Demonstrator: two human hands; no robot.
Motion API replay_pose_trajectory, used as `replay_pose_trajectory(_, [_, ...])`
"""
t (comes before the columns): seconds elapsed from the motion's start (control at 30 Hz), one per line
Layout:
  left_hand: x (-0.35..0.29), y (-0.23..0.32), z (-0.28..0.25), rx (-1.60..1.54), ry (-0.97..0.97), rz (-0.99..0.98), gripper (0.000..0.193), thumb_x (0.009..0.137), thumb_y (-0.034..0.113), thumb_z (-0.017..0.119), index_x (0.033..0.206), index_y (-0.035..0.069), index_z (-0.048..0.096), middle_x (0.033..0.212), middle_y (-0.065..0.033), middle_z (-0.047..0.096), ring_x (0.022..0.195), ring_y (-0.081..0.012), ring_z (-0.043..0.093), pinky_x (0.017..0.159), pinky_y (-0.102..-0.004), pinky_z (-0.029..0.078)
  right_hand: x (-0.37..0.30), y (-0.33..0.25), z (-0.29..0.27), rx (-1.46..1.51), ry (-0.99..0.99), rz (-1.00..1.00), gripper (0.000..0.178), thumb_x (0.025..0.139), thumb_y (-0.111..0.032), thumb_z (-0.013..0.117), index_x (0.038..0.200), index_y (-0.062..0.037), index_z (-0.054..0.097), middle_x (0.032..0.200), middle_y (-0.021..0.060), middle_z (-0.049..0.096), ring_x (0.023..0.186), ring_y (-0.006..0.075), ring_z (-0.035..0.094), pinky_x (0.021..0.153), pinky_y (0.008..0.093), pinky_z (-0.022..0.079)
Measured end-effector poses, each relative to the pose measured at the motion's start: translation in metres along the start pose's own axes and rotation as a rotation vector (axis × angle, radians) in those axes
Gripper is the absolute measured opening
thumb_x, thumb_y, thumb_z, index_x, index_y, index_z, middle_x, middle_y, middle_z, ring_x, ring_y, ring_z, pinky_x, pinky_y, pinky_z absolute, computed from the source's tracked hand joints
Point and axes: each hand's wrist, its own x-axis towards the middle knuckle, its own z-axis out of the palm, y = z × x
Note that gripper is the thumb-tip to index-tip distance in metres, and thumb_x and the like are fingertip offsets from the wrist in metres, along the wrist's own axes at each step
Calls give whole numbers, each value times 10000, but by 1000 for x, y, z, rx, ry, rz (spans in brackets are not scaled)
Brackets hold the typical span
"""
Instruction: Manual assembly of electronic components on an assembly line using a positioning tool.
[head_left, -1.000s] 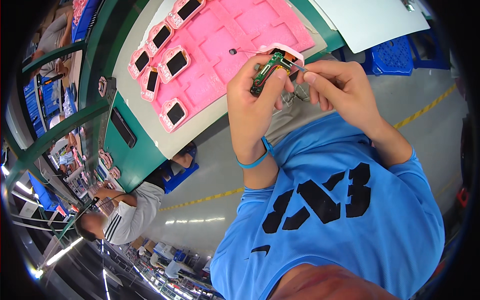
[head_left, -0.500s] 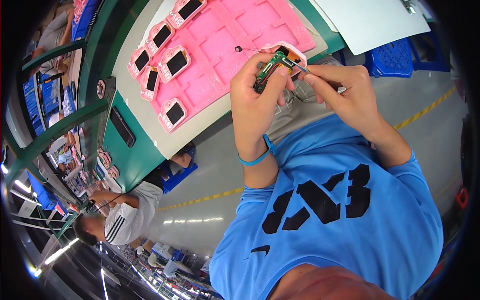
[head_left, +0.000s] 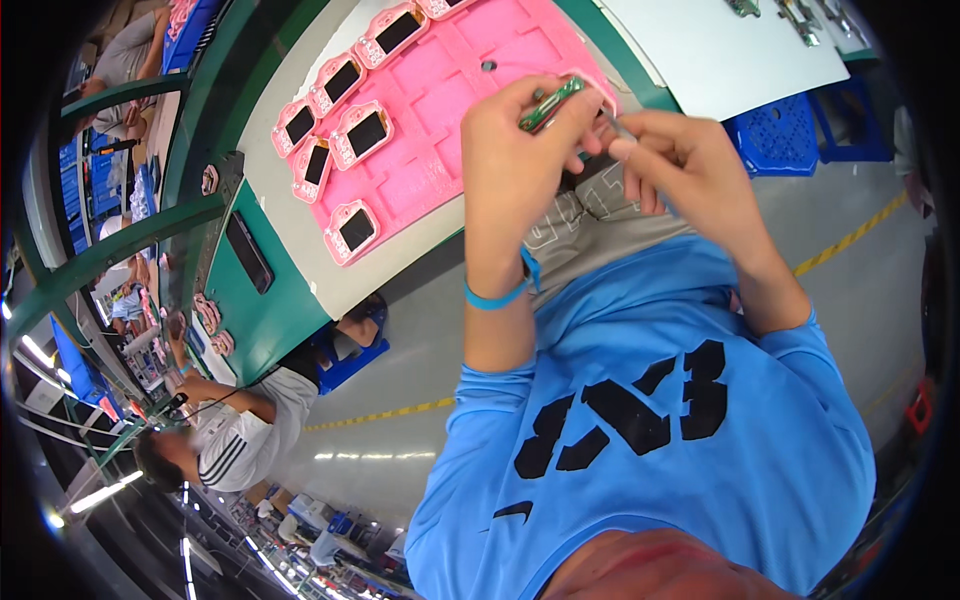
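Observation:
My left hand (head_left: 515,150) is closed around a green circuit board (head_left: 552,104), seen nearly edge-on between thumb and fingers. Against the board, a pink plastic casing (head_left: 598,86) shows beyond my fingers, mostly hidden by them. A small round black part (head_left: 489,66) lies just past my left hand, over the pink tray (head_left: 440,110). My right hand (head_left: 690,165) pinches a thin metal tool (head_left: 619,126), its tip pointing at the casing. Whether it is tweezers or a driver I cannot tell.
Several pink screen units (head_left: 363,135) sit on the tray's left side. A dark phone-like slab (head_left: 249,252) lies on the green table (head_left: 265,320). A white sheet (head_left: 715,50) bears small parts. Blue stools (head_left: 775,135) stand at right; a co-worker (head_left: 250,430) sits at left.
My left hand has turned the circuit board from showing its face to nearly edge-on. My right hand has shifted slightly with the tool. The whole view has shifted a little.

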Motion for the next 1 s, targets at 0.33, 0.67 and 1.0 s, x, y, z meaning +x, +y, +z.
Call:
replay_pose_trajectory(0.33, [18,13,-8,-155,-154,-105,527,1070,389,634,1317,-75,673,852,-156,771,577,-158,659,470,-243,480,40,-23,-28,-722,7,-438,301,928,-66,752,1227,-70,791,894,71,747,673,160,628,630,311,496])
replay_pose_trajectory(0.67, [1,-21,-34,359,100,324,598,941,333,801,1438,36,651,1142,-128,790,838,-209,707,678,-298,566,66,-26,-23,-1005,-63,-597,383,857,-81,801,1239,-67,800,965,89,771,706,246,647,690,351,515])
replay_pose_trajectory(1.0, [21,-51,-15,523,235,573,803,637,131,981,1392,118,707,1127,-30,803,993,-178,657,832,-302,543,66,-28,-7,-1083,49,-400,322,850,-109,815,1165,-41,813,964,101,784,733,285,702,689,375,543])
